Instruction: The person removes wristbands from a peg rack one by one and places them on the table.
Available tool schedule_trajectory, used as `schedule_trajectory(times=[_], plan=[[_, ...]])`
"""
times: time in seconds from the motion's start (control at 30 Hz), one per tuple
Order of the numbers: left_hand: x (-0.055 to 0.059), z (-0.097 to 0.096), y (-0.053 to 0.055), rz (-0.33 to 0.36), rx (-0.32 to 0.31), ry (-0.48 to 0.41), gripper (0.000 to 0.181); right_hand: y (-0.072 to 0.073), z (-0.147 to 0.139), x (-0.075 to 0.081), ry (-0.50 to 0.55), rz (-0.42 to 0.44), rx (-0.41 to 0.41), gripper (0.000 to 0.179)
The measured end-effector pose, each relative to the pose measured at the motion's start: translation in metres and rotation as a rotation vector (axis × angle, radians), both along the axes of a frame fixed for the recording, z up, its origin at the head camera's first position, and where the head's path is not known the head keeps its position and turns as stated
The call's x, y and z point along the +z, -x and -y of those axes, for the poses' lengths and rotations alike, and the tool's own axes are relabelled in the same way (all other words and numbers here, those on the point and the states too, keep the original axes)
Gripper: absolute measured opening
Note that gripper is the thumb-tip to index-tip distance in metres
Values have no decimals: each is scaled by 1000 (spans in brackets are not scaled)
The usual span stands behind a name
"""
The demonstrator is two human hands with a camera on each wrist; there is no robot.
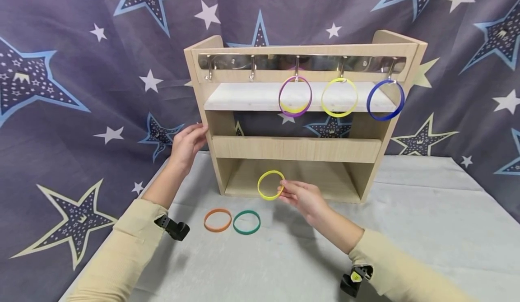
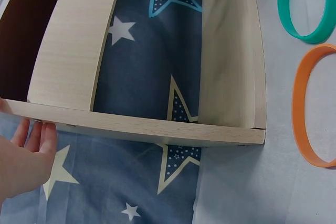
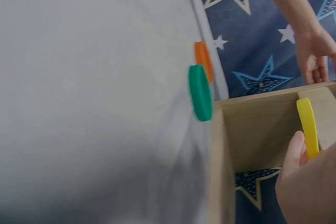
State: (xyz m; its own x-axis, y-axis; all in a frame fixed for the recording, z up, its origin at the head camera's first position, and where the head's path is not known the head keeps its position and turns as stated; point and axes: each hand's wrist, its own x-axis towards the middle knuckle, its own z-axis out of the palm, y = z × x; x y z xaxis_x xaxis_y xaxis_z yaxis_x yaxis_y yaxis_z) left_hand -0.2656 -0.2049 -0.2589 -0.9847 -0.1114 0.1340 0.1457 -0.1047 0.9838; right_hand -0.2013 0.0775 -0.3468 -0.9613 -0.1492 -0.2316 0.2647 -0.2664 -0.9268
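Observation:
My right hand (image 1: 302, 198) pinches a yellow wristband (image 1: 264, 197) between thumb and fingers, holding it up in front of the shelf's lower compartment. The wooden shelf (image 1: 296, 149) stands upright on the table. Against its left side panel rest the fingertips of my left hand (image 1: 188, 144), the fingers extended in the left wrist view. An orange wristband (image 1: 206, 225) and a green wristband (image 1: 234, 226) lie side by side on the table before the shelf. From hooks at the top hang a purple wristband (image 1: 280, 95) with a yellow one behind it, another yellow wristband (image 1: 323, 103) and a blue wristband (image 1: 369, 101).
A metal strip (image 1: 276, 62) with several hooks runs along the shelf's upper board. Grey cloth (image 1: 426, 229) covers the table, and a star-patterned curtain (image 1: 101, 67) hangs behind and to the left. Each sleeve carries a black wrist camera (image 1: 172, 228).

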Motion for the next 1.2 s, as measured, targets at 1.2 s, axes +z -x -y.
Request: schedule_trajectory(times=[1.2], plan=[[-1,-1,1,-6,3,34,18,-17,-15,-54,-357,16,207,29]])
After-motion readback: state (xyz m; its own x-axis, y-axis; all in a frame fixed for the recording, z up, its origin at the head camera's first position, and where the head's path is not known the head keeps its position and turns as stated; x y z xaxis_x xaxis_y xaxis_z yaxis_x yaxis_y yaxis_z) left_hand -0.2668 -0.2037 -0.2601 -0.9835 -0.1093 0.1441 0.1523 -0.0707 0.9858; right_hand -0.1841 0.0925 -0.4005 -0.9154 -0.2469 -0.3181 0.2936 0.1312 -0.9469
